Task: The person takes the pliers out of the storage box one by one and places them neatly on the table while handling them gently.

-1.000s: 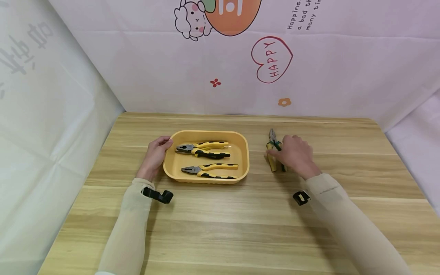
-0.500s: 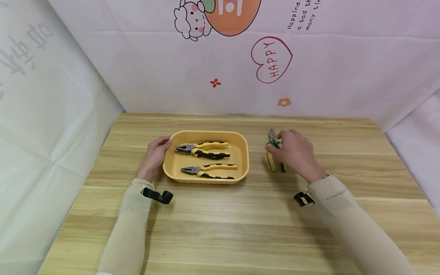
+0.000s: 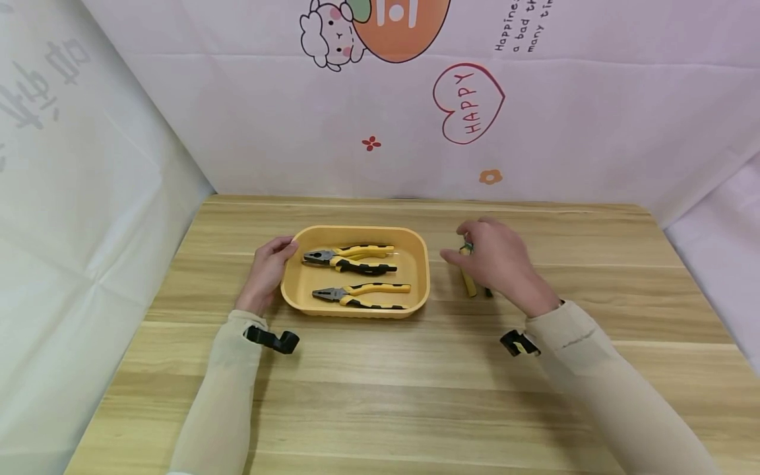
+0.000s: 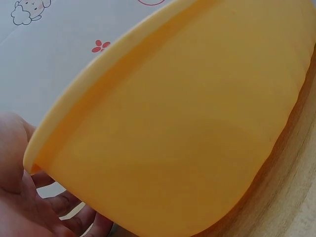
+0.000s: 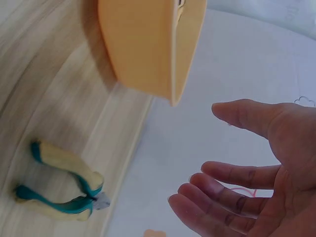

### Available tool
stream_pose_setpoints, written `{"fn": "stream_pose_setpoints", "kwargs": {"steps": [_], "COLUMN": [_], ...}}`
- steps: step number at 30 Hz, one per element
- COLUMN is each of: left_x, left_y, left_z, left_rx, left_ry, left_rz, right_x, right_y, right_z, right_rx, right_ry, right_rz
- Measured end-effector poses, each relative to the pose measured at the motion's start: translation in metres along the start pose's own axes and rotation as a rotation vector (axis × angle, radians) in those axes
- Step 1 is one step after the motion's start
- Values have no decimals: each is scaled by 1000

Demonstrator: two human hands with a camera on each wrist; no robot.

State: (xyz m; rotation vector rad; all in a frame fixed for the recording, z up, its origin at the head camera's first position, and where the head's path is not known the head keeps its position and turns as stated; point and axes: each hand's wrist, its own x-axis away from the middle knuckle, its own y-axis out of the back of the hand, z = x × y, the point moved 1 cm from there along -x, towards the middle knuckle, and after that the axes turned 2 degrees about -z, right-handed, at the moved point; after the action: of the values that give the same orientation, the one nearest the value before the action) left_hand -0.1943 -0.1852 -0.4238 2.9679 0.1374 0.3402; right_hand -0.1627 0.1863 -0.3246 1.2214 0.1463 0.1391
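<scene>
At the left end of a yellow plastic tray (image 3: 356,311), my left hand (image 3: 268,272) grips the rim, thumb at the top edge. In the left wrist view its fingers (image 4: 64,203) curl partly out of sight beside the tray (image 4: 168,123). Two pairs of combination pliers lie inside, one farther back (image 3: 350,258) and one nearer (image 3: 362,295), with yellow-and-black handles. My right hand (image 3: 499,260) hovers over a third pair of pliers, thumb and fingers spread, holding nothing. Those yellow-and-green pliers (image 5: 64,185) lie on the table with handles apart; the hand hides much of them in the head view.
The wooden table (image 3: 380,396) ends at a white printed cloth (image 3: 267,119) hanging behind it. Another white cloth (image 3: 101,218) hangs along the left side. Black camera mounts sit on both wrists, the left one (image 3: 273,338) near the tray's front corner.
My right hand has shifted left and its thumb and fingers have spread, coming away from the green-handled pliers, whose head it now covers. My left hand and the tray have stayed put.
</scene>
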Motion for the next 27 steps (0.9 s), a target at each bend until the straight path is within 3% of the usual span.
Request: {"fn": "stream_pose_setpoints", "kwargs": {"steps": [27], "left_x": [0], "left_y": [-1], "left_z": [2], "left_rx": [111], "left_ry": [20], "left_rz": [-4], "right_x": [-19], "right_y": [-7], "right_z": [43], "right_rx": [-21], "right_ry": [172], "right_rz": [68]}}
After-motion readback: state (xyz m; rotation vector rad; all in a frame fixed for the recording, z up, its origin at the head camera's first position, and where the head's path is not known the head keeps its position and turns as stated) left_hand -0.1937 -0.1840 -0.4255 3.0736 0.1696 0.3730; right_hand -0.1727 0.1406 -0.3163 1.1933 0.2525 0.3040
